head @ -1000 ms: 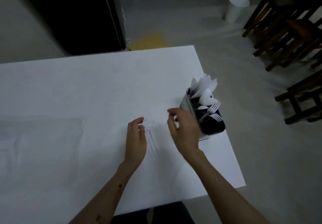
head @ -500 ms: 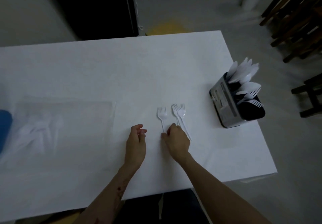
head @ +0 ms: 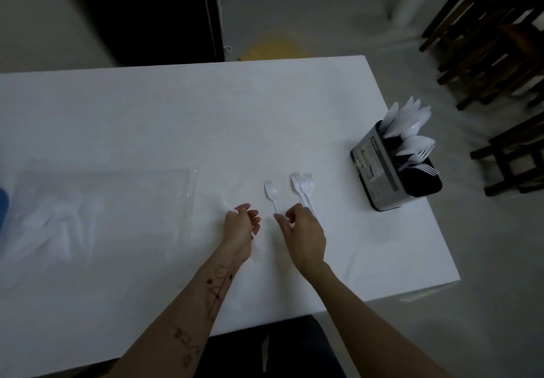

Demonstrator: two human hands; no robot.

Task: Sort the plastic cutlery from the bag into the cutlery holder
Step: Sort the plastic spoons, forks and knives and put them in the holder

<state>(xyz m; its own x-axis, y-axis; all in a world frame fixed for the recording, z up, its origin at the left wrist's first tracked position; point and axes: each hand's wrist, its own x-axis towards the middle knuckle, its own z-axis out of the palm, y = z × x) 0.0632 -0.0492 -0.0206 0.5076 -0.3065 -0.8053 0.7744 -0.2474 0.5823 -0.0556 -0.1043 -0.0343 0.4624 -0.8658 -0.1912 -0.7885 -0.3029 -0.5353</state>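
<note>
Three white plastic forks lie tines-away on the white table (head: 294, 107): a single fork (head: 270, 193) and a touching pair (head: 303, 185) to its right. My right hand (head: 304, 232) is curled over the pair's handles, and its thumb and forefinger pinch the single fork's handle end. My left hand (head: 241, 226) rests just left of it with fingers curled; a thin white sliver shows under them. The cutlery holder (head: 379, 177), metal with a dark inside, stands near the right table edge holding knives, spoons and forks. The clear bag (head: 117, 201) lies at the left with white cutlery inside.
A blue object (head: 3, 204) pokes in at the left edge. The table's right edge runs just past the holder. On the floor beyond are a white cup-shaped bin (head: 412, 1) and dark wooden chairs (head: 485, 39).
One second ago my right hand was up by the holder; it has pulled back to the fork handles. Over the last half second both hands have barely moved.
</note>
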